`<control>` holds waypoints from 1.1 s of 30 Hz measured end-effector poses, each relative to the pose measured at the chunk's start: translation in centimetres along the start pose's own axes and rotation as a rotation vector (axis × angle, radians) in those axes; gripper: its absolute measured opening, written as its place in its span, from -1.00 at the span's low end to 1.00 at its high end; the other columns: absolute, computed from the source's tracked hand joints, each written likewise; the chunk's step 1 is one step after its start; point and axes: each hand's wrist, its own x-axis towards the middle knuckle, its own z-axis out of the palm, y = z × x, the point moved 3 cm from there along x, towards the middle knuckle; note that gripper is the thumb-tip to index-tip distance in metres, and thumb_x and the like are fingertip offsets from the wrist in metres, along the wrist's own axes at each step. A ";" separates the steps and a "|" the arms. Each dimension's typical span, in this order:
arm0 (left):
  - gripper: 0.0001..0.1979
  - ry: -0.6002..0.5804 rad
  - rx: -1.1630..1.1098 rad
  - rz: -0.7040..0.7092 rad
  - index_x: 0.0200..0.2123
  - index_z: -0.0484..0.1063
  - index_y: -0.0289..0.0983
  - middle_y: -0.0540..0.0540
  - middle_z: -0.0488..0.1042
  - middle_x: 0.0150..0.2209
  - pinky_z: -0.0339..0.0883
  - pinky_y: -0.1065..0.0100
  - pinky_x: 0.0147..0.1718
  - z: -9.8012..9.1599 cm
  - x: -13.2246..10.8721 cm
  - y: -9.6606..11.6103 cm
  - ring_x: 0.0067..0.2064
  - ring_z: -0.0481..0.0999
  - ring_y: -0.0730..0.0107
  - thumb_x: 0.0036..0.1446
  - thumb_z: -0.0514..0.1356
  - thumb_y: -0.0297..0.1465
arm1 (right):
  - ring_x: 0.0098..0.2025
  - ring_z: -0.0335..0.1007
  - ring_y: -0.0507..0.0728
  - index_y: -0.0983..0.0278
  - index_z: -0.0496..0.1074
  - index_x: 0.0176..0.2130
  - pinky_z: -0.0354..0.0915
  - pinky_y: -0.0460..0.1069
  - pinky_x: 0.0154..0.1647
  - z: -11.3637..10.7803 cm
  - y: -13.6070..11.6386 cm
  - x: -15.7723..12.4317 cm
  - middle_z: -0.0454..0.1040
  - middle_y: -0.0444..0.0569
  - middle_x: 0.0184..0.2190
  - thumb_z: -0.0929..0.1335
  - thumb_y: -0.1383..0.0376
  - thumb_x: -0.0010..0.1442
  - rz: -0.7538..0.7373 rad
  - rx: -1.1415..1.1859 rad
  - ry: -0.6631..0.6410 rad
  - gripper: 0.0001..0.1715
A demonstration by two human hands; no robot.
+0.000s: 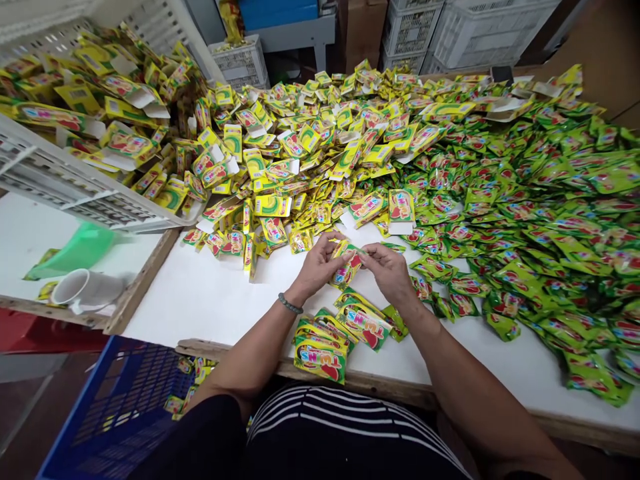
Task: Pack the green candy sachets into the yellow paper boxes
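Note:
My left hand (pixel 320 263) and my right hand (pixel 390 270) meet above the white tabletop, fingers pinched on a small yellow-green printed packet (pixel 349 268) with red fruit pictures. The left fingers grip its left side and the right fingertips its upper right corner. I cannot tell whether it is a carton alone or a sachet against a carton. Below my hands lie overlapping "Twins" packets (pixel 320 357), close to the table's front edge. Just beyond them, small yellow cartons (pixel 274 232), some with white flaps raised, are heaped. Loose green sachets (pixel 470 283) spread to the right of my right hand.
A tilted white crate (pixel 90 183) full of yellow cartons stands at the left. Near it are a white mug (pixel 87 291) and a green plastic scoop-like piece (pixel 77 250). A blue basket (pixel 95 400) with packets sits below the wooden table edge (pixel 225 350). White crates (pixel 490 33) stand behind.

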 end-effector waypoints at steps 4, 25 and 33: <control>-0.55 -0.005 0.111 0.082 -0.04 0.34 -0.21 -0.08 0.46 -0.18 0.33 0.41 -0.21 0.0 0.0 0.2 -0.19 0.48 0.40 0.02 0.32 -0.19 | -0.41 0.43 0.07 0.18 0.43 -0.19 0.42 0.00 -0.30 -0.8 -0.1 0.7 0.49 -0.17 -0.47 0.48 0.02 -0.09 0.025 0.093 0.062 -0.51; -0.51 0.147 -0.092 -0.085 -0.19 0.44 -0.31 0.02 0.53 -0.49 0.24 0.48 -0.52 -0.5 -0.1 -0.2 -0.53 0.43 0.56 -0.18 0.43 -0.20 | -0.38 0.49 0.11 0.21 0.60 -0.38 0.43 0.04 -0.26 -1.0 -0.6 0.5 0.62 -0.09 -0.43 0.50 0.06 -0.11 0.105 0.063 -0.034 -0.68; -0.52 0.157 -0.108 -0.104 -0.21 0.48 -0.33 0.02 0.52 -0.50 0.21 0.49 -0.55 -0.6 -0.3 -0.3 -0.56 0.38 0.60 -0.20 0.44 -0.21 | -0.28 0.53 0.14 0.14 0.63 -0.35 0.44 0.08 -0.17 -2.0 -1.3 0.6 0.63 -0.08 -0.32 0.50 0.07 -0.06 0.000 -0.028 -0.197 -0.73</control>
